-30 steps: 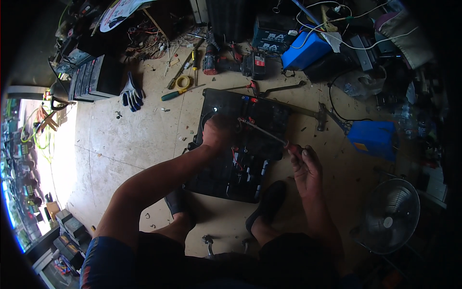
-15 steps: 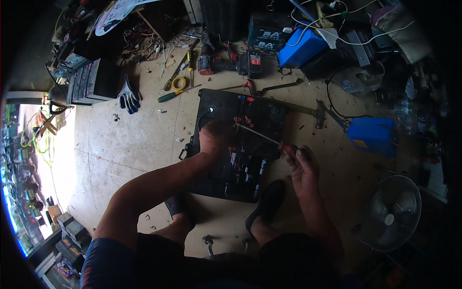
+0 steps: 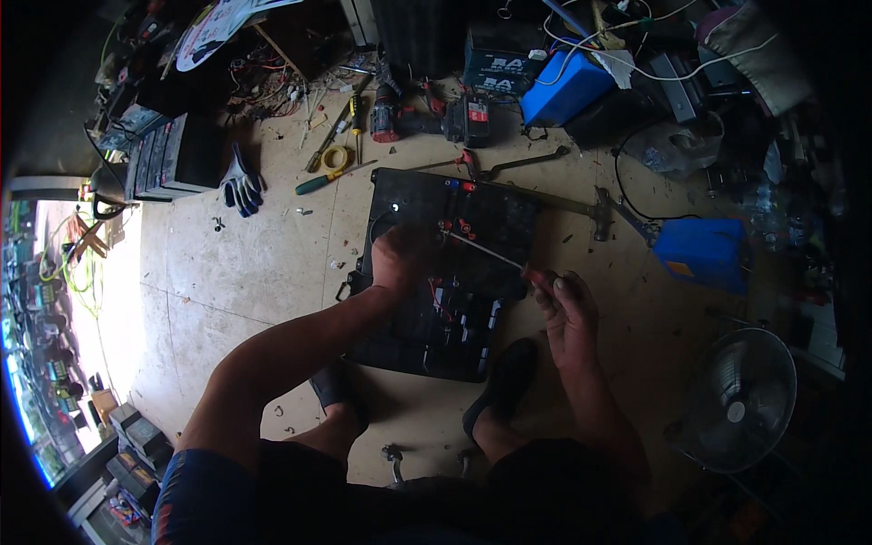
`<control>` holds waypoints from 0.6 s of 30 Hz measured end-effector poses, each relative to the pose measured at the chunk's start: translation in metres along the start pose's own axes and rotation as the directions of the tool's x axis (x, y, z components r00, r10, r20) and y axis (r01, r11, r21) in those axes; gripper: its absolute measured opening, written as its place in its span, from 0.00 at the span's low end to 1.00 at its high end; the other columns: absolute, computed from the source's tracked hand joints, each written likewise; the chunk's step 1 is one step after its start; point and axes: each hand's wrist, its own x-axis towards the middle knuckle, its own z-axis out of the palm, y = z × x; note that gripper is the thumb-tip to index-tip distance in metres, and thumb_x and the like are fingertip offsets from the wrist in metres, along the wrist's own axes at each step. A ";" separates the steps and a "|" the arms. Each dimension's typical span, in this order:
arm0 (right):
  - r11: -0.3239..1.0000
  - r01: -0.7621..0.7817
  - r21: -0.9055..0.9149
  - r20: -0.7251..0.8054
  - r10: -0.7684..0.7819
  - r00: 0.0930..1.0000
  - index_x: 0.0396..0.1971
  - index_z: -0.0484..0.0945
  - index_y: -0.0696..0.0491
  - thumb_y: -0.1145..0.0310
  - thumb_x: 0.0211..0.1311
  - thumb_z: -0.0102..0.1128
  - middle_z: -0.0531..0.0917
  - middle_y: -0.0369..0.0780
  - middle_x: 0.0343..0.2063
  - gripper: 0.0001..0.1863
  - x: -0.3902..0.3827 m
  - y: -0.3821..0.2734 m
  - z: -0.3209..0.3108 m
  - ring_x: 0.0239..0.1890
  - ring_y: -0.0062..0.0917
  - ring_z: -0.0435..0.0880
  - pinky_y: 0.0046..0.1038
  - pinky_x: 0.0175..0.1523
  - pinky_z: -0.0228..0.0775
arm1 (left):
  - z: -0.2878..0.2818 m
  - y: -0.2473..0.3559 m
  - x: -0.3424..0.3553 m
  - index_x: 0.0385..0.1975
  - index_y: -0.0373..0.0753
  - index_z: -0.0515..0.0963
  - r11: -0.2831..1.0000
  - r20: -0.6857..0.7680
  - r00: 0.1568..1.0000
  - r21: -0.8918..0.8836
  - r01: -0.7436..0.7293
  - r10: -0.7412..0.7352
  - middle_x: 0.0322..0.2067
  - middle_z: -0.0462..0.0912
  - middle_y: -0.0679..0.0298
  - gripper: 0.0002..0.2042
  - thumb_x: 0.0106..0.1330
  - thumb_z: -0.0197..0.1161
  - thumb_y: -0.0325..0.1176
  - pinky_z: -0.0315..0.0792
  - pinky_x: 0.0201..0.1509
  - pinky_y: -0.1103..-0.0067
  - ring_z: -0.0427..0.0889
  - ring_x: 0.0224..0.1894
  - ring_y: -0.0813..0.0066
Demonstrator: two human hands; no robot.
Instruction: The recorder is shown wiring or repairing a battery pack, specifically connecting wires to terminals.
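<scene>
Black battery cases (image 3: pixel 427 345) with red terminals (image 3: pixel 465 227) lie on the floor between my feet. My right hand (image 3: pixel 565 309) grips the red handle of a long screwdriver (image 3: pixel 490 252), whose shaft reaches toward the terminals near the middle of the cases. My left hand (image 3: pixel 397 259) rests at the left part of the upper case, near the screwdriver's tip; its fingers are in deep shadow. A long hammer (image 3: pixel 572 204) and a black wrench (image 3: pixel 522 166) lie just beyond the cases.
Beyond lie a cordless drill (image 3: pixel 386 118), tape roll (image 3: pixel 334 162), green-handled screwdriver (image 3: pixel 313 182) and blue glove (image 3: pixel 243 186). Stacked batteries (image 3: pixel 173 154) stand left. Blue packs (image 3: pixel 568 91) (image 3: pixel 699 254), cables and a fan (image 3: pixel 736 400) are on the right. A bright opening is far left.
The whole view has shifted slightly, with floor objects appearing a little further left. Both hands keep nearly the same positions, the right still on the screwdriver.
</scene>
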 end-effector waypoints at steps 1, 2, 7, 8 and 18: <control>1.000 -0.006 -0.001 0.003 0.006 1.000 0.52 0.71 0.58 0.73 0.70 0.61 0.83 0.40 0.45 0.15 0.000 0.000 0.001 0.47 0.25 0.86 0.27 0.55 0.80 | -0.003 0.003 0.000 0.42 0.32 0.83 0.993 0.032 0.999 0.117 -0.017 0.014 0.40 0.88 0.56 0.11 0.65 0.68 0.32 0.79 0.49 0.75 0.87 0.44 0.68; 1.000 -0.006 0.000 0.001 0.006 1.000 0.52 0.71 0.58 0.73 0.70 0.61 0.83 0.40 0.45 0.15 0.000 0.002 0.002 0.47 0.25 0.86 0.27 0.55 0.80 | 0.002 -0.001 -0.001 0.42 0.32 0.83 0.993 0.034 0.999 0.117 -0.018 0.014 0.40 0.88 0.56 0.11 0.65 0.68 0.32 0.79 0.49 0.75 0.87 0.44 0.68; 1.000 0.005 -0.018 -0.050 -0.006 0.999 0.54 0.71 0.58 0.74 0.68 0.63 0.82 0.40 0.45 0.17 0.002 0.008 0.001 0.46 0.27 0.85 0.28 0.55 0.80 | 0.000 0.006 -0.003 0.40 0.32 0.83 0.946 0.045 0.992 -0.298 0.128 -0.120 0.38 0.87 0.57 0.09 0.66 0.67 0.30 0.80 0.44 0.75 0.87 0.40 0.69; 1.000 0.007 -0.018 -0.053 -0.008 0.999 0.54 0.71 0.58 0.74 0.68 0.63 0.82 0.40 0.45 0.17 0.002 0.008 0.000 0.46 0.27 0.85 0.28 0.55 0.80 | 0.002 0.006 -0.003 0.40 0.32 0.83 0.946 0.047 0.992 -0.299 0.127 -0.118 0.38 0.87 0.57 0.09 0.66 0.67 0.30 0.80 0.44 0.75 0.87 0.40 0.69; 1.000 0.007 -0.023 -0.084 -0.009 0.996 0.53 0.71 0.59 0.75 0.67 0.65 0.82 0.40 0.44 0.18 0.007 0.016 -0.002 0.46 0.27 0.85 0.29 0.54 0.82 | 0.003 0.010 -0.005 0.42 0.33 0.83 0.961 0.002 0.998 -0.270 0.058 -0.060 0.38 0.88 0.57 0.09 0.67 0.66 0.31 0.80 0.44 0.76 0.88 0.40 0.71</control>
